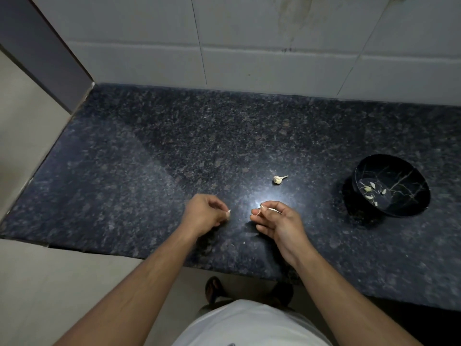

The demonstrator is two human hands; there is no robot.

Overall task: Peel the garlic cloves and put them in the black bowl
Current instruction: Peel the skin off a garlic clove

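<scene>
My left hand hovers over the dark granite counter with its fingers curled, pinching a small garlic clove at the fingertips. A short way to its right, my right hand pinches a thin strip of papery garlic skin. The rest of a garlic bulb with its stem lies on the counter beyond my hands. The black bowl sits at the right, tilted toward me, with several peeled cloves inside.
A white tiled wall backs the counter. The counter's left end meets a grey side panel, and its front edge runs just in front of my body. My sandalled foot shows on the floor below.
</scene>
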